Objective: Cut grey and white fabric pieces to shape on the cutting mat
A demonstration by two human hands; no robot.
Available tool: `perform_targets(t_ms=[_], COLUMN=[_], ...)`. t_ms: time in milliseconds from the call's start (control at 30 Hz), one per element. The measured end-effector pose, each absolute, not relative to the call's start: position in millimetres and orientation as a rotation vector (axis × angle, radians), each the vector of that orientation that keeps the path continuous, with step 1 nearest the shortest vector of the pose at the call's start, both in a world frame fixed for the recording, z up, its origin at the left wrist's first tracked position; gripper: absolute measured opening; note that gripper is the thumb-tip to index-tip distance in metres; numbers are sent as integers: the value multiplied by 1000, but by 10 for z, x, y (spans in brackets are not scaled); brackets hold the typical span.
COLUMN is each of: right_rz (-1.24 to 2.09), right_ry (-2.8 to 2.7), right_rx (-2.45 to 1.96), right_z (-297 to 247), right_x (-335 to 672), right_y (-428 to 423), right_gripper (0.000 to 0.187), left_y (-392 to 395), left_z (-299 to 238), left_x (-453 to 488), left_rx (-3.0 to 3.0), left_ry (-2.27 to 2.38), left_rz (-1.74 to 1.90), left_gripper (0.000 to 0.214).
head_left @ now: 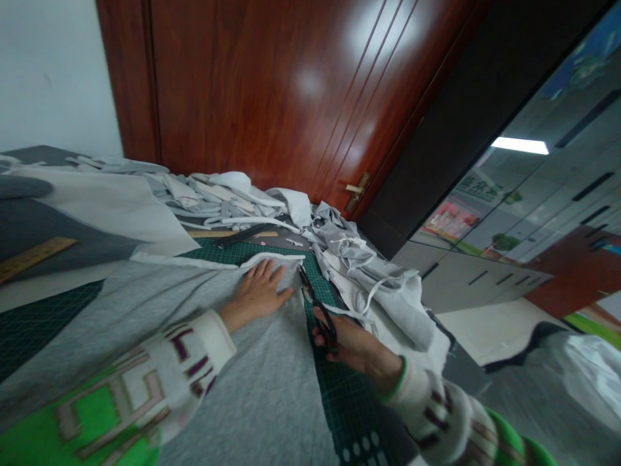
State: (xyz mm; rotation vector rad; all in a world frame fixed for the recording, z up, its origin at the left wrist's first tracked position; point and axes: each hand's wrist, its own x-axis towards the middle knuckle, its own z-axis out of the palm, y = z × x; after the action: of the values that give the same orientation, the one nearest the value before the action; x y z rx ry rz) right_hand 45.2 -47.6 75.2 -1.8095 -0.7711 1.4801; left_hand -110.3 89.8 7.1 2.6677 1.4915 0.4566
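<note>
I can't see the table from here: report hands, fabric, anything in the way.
Left hand flat on grey fabric. Right hand gripping black-handled scissors, tips near the fabric's corner. Pale scraps heaped beyond and to the right.

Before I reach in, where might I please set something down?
Bare green gridded mat shows between the light grey fabric and patterned knitted right sleeve, and along that fabric's left edge; pale fabric scraps crowd the far side and right.

One left hand (257, 292) and one right hand (347, 340); one pair of scissors (316, 301) in the right fingers; one grey cloth (257, 395) under the left fingers; two wooden strips (41, 257), one beyond those fingers, one left of them; one door handle (357, 189) farther beyond.
</note>
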Motion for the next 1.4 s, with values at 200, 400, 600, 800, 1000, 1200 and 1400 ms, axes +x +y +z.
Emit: perform_targets(t_ms=[200, 400, 600, 800, 1000, 1200, 1400], right_rz=[1465, 1451, 1460, 1459, 1446, 1437, 1453], right_ry=[-776, -795, -796, -751, -798, -807, -824], right_rx=[-1775, -1772, -1771, -1769, -1752, -1746, -1732], right_z=[742, 759, 757, 777, 750, 725, 709], right_x=[439, 417, 415, 407, 423, 447, 469], right_y=[-455, -458, -454, -458, -458, -452, -450], right_gripper=[28, 30, 31, 30, 28, 25, 31], left_y=[886, 884, 897, 897, 902, 909, 904], left_z=[88, 92, 70, 54, 44, 41, 49], left_x=[-1102, -1103, -1101, -1102, -1110, -1107, -1102], left_rx=[2670, 2671, 2664, 2650, 2651, 2652, 2648], left_ry=[1506, 1510, 1504, 1502, 1502, 1487, 1492], left_rz=[422, 422, 442, 475, 471, 487, 485], left_gripper=[72, 72, 70, 70, 70, 70, 70])
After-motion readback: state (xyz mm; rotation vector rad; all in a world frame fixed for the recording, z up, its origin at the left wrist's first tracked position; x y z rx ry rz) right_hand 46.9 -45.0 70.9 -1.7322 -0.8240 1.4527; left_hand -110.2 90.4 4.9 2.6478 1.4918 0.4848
